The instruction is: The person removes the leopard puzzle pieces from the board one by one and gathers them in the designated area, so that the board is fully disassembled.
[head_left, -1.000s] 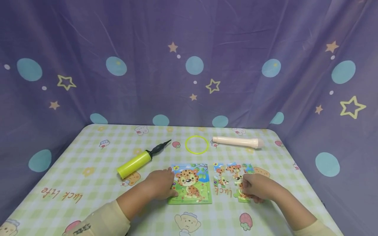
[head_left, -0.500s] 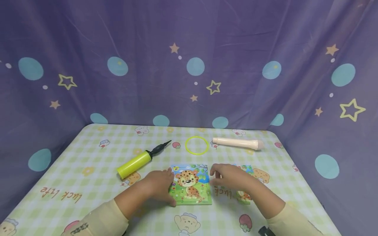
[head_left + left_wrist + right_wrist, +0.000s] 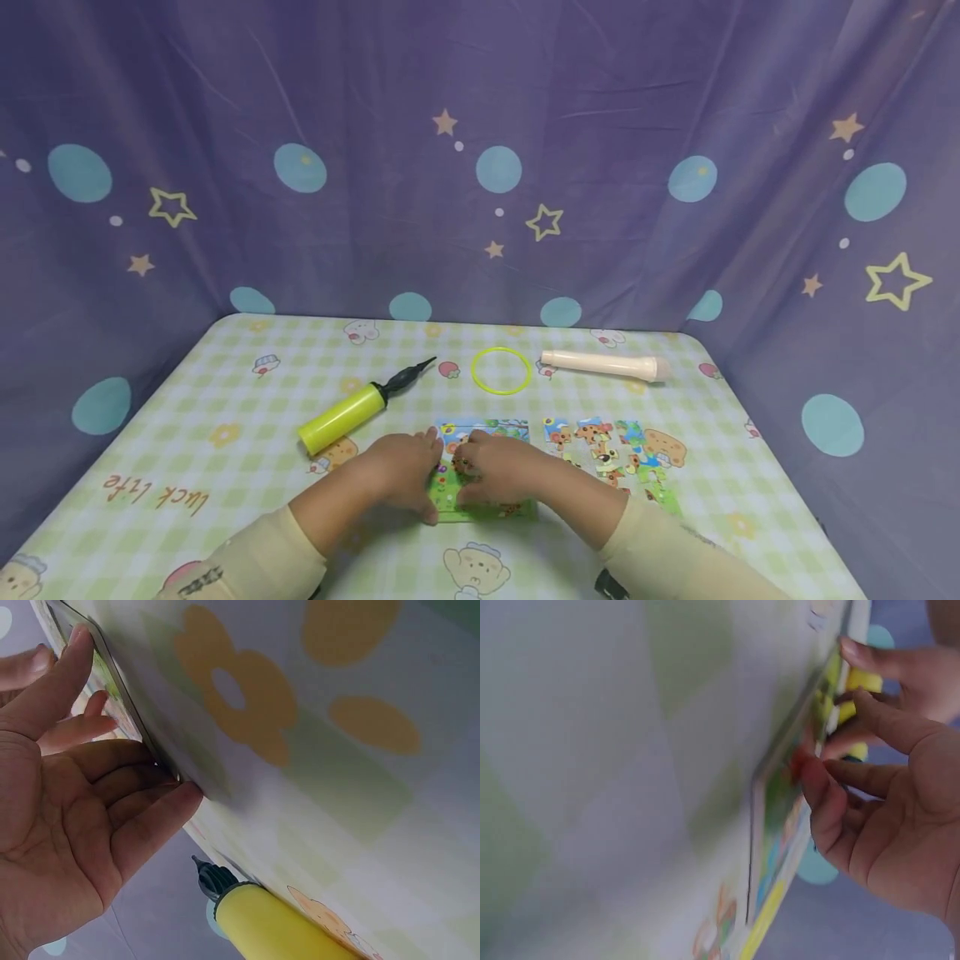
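A flat, square leopard puzzle board [image 3: 487, 425] lies on the table. At its left side my left hand [image 3: 401, 471] rests, fingertips on the edge and thumb toward the near corner. The left wrist view shows this hand [image 3: 82, 802] with thumb and fingers spread along the board's rim. My right hand [image 3: 506, 471] is over the board, thumb and bent fingers reaching down to its left half. Blur in the right wrist view hides whether a puzzle piece is between the fingertips [image 3: 817, 769]. Several loose puzzle pieces [image 3: 603, 454] lie right of the board, partly covered by the right forearm.
Left of the board lies a yellow hand pump [image 3: 345, 417] with a black nozzle. Farther back are a thin yellow ring [image 3: 501, 348] and a pale microphone-shaped stick [image 3: 603, 363]. A patterned purple curtain [image 3: 360, 242] surrounds the table's back and sides.
My right hand has left the loose pieces and moved left, over the puzzle board. The left hand has stayed at the board's left edge.
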Demonstrator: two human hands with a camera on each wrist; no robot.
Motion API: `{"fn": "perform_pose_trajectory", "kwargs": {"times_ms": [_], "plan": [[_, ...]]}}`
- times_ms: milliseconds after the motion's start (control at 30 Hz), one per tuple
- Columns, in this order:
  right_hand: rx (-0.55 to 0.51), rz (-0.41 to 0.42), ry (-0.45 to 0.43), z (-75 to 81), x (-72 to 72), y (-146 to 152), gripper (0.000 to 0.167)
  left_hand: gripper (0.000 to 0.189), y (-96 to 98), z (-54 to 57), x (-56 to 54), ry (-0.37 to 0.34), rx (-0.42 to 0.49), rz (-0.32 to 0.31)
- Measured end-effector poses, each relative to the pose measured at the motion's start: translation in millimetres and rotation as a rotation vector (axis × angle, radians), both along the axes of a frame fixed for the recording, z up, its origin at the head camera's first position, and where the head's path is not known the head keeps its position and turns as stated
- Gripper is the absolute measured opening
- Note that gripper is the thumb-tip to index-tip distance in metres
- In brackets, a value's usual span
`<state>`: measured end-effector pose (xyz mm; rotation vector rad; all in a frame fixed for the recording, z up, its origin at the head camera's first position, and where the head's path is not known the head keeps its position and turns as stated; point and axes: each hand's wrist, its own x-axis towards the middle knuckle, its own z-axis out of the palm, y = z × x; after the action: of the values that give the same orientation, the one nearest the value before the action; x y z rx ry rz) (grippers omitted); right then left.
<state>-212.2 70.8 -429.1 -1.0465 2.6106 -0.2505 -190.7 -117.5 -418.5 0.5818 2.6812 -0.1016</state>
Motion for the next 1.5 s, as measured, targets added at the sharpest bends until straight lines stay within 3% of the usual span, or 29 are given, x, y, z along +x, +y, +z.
{"fn": "perform_pose_trajectory", "kwargs": {"times_ms": [167,733,1000,1233,1500], "plan": [[0.031,0.009,0.068,-6.2,7.3,-12,0.046,0.108,1.6,0.8,1.2,0.011,0.003,0.003],[0.016,0.008,0.067,-6.8,13.0,-15,0.036,0.108,2.5,2.8,2.9,0.023,0.007,0.012],[-0.106,-0.053,-0.04,-5.3,13.4,-10,0.027,0.109,2.1,4.0,3.5,0.01,0.019,0.03],[-0.196,-0.062,-0.084,2.3,13.1,-4,0.02,0.109,1.8,3.3,2.4,0.021,-0.001,0.021],[-0.354,-0.128,-0.223,17.4,2.2,31,0.016,0.109,1.9,1.9,2.8,-0.002,0.016,0.03]]}}
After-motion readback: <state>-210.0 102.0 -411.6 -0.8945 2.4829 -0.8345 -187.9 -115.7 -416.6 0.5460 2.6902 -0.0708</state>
